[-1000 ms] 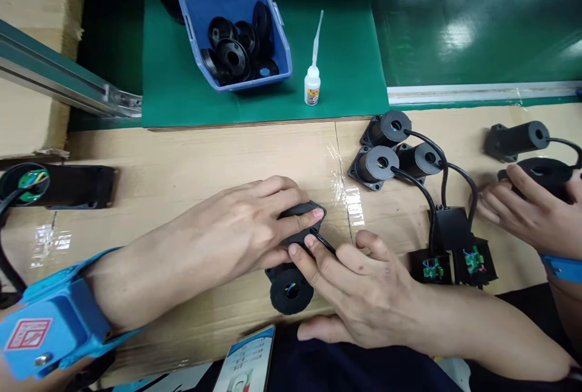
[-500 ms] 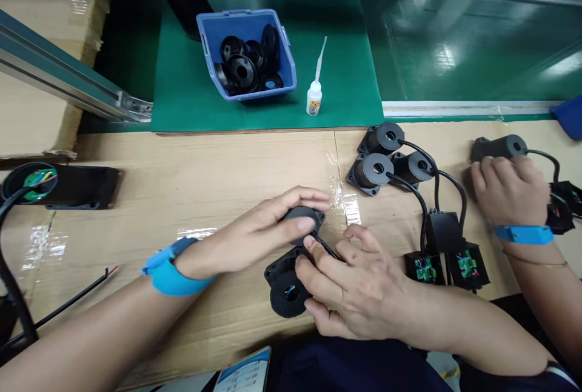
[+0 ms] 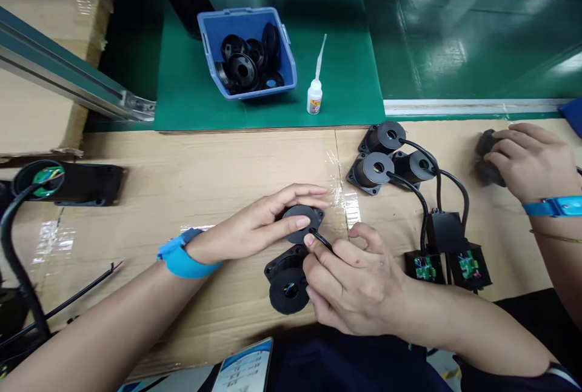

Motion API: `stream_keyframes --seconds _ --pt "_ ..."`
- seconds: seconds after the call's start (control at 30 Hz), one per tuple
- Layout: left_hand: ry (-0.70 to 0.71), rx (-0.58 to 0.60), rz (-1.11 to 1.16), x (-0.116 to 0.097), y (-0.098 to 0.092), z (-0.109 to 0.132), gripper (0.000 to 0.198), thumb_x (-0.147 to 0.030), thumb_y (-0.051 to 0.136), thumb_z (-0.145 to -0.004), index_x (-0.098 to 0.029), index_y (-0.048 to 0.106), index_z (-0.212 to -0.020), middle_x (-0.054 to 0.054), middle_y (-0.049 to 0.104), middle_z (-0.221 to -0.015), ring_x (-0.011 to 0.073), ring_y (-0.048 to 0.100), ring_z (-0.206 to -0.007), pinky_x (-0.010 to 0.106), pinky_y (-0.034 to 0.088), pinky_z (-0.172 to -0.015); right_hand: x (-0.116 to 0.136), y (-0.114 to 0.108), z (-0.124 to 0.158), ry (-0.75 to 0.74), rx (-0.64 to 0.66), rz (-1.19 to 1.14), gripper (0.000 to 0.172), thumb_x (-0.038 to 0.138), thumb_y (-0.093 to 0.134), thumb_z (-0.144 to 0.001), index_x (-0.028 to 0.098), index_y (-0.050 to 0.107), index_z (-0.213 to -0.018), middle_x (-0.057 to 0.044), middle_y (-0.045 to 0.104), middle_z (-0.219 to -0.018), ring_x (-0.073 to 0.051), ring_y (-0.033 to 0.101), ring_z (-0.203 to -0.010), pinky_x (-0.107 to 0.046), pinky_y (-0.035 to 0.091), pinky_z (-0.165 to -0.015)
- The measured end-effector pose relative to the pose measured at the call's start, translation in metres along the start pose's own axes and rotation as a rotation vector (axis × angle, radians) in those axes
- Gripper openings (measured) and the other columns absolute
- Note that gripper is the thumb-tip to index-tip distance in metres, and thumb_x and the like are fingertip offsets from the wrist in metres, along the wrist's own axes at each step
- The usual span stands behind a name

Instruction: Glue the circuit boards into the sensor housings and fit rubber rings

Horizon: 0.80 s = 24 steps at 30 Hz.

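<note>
My left hand (image 3: 266, 222) is wrapped around a black round housing with a square flange (image 3: 300, 233), thumb on its disc-shaped end and fingers along the far side. A short black cable (image 3: 322, 240) comes out of that end. Thumb and forefinger of my right hand (image 3: 357, 280) pinch the cable close to the housing. Just below lies a second black housing (image 3: 288, 290), with coloured wires showing in its centre hole; the curled lower fingers of my right hand are beside it, and whether they touch it I cannot tell.
Several cabled black housings (image 3: 373, 171) stand to the right, wired to black boxes with green circuit boards (image 3: 468, 263). Another person's hand (image 3: 539, 159) grips a dark part farther right. Behind are a blue bin (image 3: 248, 96) of black caps and a dropper bottle (image 3: 314, 98). An open tube (image 3: 91, 185) lies left.
My left thumb has drawn back slightly, so more of the housing's end shows. My right hand has shifted a little rightward. The other person's hand has moved right, over the dark part.
</note>
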<state>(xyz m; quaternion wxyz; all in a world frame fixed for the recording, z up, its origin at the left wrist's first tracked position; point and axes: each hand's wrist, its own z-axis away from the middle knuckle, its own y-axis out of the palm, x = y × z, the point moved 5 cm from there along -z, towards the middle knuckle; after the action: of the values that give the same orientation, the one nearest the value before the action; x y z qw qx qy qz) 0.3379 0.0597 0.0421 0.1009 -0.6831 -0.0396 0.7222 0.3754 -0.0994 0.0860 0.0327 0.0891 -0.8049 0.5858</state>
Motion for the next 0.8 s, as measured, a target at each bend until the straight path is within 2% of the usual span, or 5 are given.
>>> stream_keyframes --seconds 0.13,0.3,0.5,0.63,0.8 --pt "0.106 -0.131 -0.166 0.004 -0.003 0.011 0.045 -0.024 0.048 -0.104 -0.028 0.041 -0.148 0.006 0.045 -0.158 0.0202 0.032 -0.153 0.043 0.028 -0.128 0.0 0.0 -0.003 -0.016 0.037 -0.015 0.027 0.028 0.049 -0.093 0.014 0.067 -0.107 -0.01 0.074 -0.117 -0.02 0.057 -0.09 -0.046 0.036 -0.094" --pt "0.154 -0.256 -0.374 0.005 0.005 0.018 0.026 -0.022 0.044 -0.104 -0.024 0.059 -0.125 0.008 0.055 -0.147 0.0235 0.032 -0.153 0.052 0.029 -0.125 -0.002 -0.002 -0.003 -0.012 0.072 -0.016 0.025 0.028 0.049 -0.093 0.015 0.066 -0.106 -0.01 0.074 -0.121 -0.02 0.057 -0.089 -0.045 0.036 -0.094" --pt "0.068 -0.23 -0.496 0.004 0.005 0.016 0.032 -0.026 0.04 -0.104 -0.029 0.07 -0.114 0.002 0.056 -0.15 0.0274 0.027 -0.154 0.058 0.021 -0.123 -0.007 -0.024 0.001 -0.031 -0.111 -0.013 0.014 0.027 0.065 -0.089 0.017 0.071 -0.097 -0.001 0.079 -0.104 -0.018 0.052 -0.079 -0.039 0.04 -0.084" --pt "0.034 -0.191 -0.464 0.004 0.005 0.015 0.033 -0.027 0.04 -0.104 -0.03 0.07 -0.118 0.0 0.055 -0.151 0.0275 0.022 -0.156 0.059 0.019 -0.123 -0.012 -0.028 0.002 0.019 -0.072 0.086 0.039 0.043 0.066 -0.091 0.016 0.071 -0.118 -0.004 0.075 -0.09 -0.02 0.05 -0.078 -0.04 0.036 -0.08" --pt "0.048 -0.198 -0.466 0.006 0.004 0.016 0.032 -0.028 0.041 -0.104 -0.029 0.07 -0.118 0.002 0.056 -0.151 0.0267 0.024 -0.156 0.057 0.02 -0.124 -0.016 -0.014 0.0 0.019 0.181 0.082 0.059 0.058 0.052 -0.098 0.013 0.062 -0.136 -0.007 0.073 -0.091 -0.024 0.057 -0.084 -0.044 0.036 -0.088"
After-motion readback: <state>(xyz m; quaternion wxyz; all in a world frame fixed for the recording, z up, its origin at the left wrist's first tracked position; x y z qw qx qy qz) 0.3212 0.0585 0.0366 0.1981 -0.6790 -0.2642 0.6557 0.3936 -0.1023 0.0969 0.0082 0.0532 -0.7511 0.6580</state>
